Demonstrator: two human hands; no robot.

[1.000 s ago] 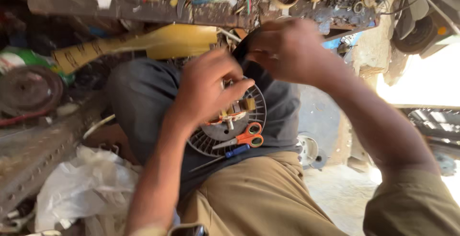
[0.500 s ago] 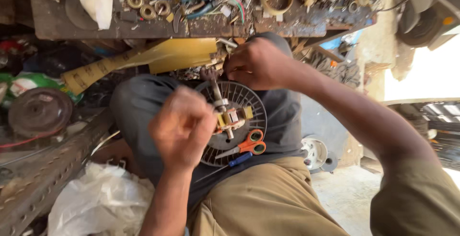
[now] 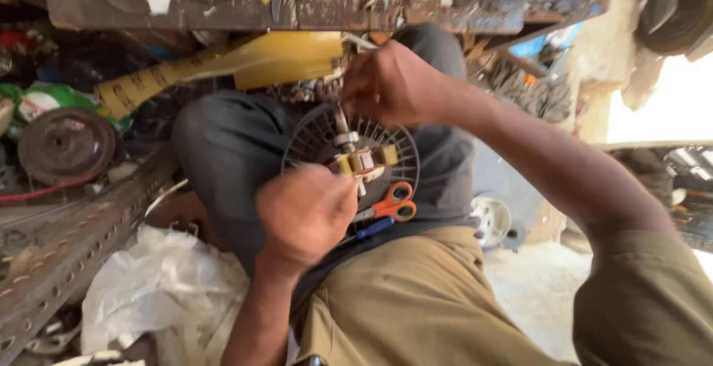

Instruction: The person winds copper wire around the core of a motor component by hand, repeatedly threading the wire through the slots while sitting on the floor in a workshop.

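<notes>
A small motor part (image 3: 362,162) with a metal rod and yellow and brown blocks is held between two hands over a round black fan grille (image 3: 327,139) that rests on the person's lap. The top of the rod is pinched by the curled fingers of the right hand (image 3: 394,83), just above the blocks. The left hand (image 3: 306,214) is closed into a loose fist just below and beside the blocks; what is inside that fist is hidden, though something thin may be gripped there. Just past the left fingers, orange-handled scissors (image 3: 390,204) lie on the grille, and a tool with a blue handle (image 3: 371,228) lies right below them. Beyond the right fingers, a long shelf (image 3: 223,9) is filled with metal rings, wires and many small parts. A yellow plastic piece (image 3: 245,65) is seen under the shelf, near the right knuckles. Well away from the left fingers, a crumpled white plastic bag (image 3: 160,292) lies on the ground; what is in it cannot be seen. A rusty round disc (image 3: 67,144) sits far off to that side.
</notes>
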